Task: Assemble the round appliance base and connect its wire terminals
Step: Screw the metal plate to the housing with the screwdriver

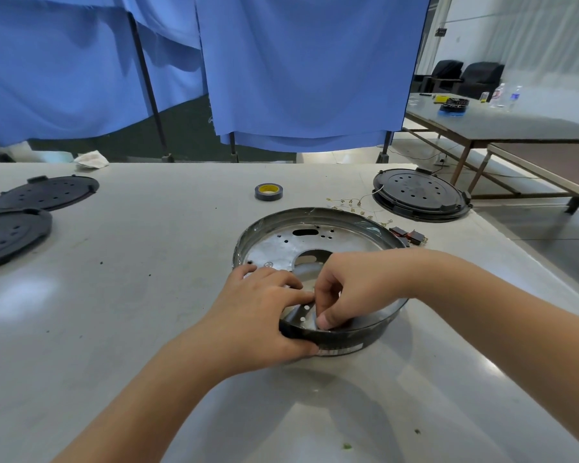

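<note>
A round metal appliance base (281,238) with a dark rim and a silver perforated floor lies on the grey table in front of me. My left hand (261,315) grips its near rim, thumb outside and fingers over the edge. My right hand (335,292) reaches inside the base near that rim, fingers curled and pinching something small that I cannot make out. Behind the base lie thin wires with brass terminals (351,205) and small red-and-black switches (411,236).
A roll of dark tape (268,191) sits behind the base. A black round cover (422,195) lies at the back right. Two black perforated discs (44,192) (7,235) rest at the left. Blue curtains (308,68) hang beyond the table's far edge.
</note>
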Demonstrator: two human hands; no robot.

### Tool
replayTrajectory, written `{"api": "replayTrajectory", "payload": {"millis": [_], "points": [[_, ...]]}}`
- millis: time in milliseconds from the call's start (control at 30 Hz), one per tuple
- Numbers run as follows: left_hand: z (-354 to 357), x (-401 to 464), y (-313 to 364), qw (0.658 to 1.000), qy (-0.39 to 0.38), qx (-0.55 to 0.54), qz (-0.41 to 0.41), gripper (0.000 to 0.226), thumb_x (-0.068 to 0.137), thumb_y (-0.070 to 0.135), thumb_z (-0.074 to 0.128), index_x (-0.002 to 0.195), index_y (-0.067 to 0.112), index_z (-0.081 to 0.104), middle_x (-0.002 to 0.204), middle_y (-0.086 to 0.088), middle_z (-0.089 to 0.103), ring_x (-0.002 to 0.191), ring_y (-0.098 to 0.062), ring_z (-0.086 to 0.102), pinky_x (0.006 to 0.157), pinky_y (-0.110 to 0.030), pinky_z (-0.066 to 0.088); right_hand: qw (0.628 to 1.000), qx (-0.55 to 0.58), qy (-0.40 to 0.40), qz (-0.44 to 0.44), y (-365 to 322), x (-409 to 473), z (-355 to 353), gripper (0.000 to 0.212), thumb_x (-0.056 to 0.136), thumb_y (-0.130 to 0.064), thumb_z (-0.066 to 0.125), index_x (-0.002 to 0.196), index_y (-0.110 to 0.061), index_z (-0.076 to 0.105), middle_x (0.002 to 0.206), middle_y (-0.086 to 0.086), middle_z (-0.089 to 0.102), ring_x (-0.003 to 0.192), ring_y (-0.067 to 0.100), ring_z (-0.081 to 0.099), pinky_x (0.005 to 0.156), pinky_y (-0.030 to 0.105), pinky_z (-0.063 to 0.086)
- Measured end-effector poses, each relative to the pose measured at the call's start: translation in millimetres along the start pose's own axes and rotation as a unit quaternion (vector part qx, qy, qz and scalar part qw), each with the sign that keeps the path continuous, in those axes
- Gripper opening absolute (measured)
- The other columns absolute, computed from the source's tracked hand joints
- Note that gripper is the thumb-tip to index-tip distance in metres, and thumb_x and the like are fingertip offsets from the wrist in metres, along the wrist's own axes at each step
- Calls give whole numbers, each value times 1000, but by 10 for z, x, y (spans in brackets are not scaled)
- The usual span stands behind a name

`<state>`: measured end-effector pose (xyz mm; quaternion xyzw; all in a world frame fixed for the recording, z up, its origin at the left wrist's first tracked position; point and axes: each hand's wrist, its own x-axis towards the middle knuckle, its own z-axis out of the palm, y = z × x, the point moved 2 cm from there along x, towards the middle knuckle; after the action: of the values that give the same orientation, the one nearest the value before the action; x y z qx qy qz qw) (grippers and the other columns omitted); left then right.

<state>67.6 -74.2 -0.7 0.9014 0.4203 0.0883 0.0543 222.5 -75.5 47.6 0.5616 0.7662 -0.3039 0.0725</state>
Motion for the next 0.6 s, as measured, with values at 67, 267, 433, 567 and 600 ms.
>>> {"api": "replayTrajectory", "payload": {"millis": [67,267,433,567,600], "points": [[11,-3,-10,1000,-1,1,-2,67,68,76,54,130,51,48,127,25,47,124,0,37,111,-30,12,1000,0,8,17,-15,-10,13,15,81,-37,70,69,-29,66,72,-11,58,78,12,57,69,27,45],[14,-10,-5,1000,1,-4,-3,69,65,78,53,129,51,49,126,25,48,123,1,37,111,-31,12,999,-35,27,25,-70,-60,52,17,84,-34,64,67,-29,61,68,-10,56,66,8,53,56,21,39],[4,-17,0,1000,3,-16,0,67,64,76,51,127,52,51,125,24,49,122,-1,39,111,-32,14,996,-81,19,-10,-108,-90,22,9,85,-33,63,77,-30,65,77,-11,60,64,4,52,54,20,38],[-1,-14,6,1000,5,-17,0,66,61,77,45,122,54,53,124,24,50,120,-1,39,109,-29,13,994,-99,14,-41,-142,-80,-5,7,84,-28,65,84,-25,71,82,-5,67,74,13,61,66,28,53],[1,-14,6,1000,7,-16,0,66,60,77,44,121,53,55,123,24,50,120,0,39,109,-29,13,993,-108,12,-47,-149,-75,-2,8,84,-27,65,86,-23,72,79,-6,66,73,14,61,66,28,53]]}}
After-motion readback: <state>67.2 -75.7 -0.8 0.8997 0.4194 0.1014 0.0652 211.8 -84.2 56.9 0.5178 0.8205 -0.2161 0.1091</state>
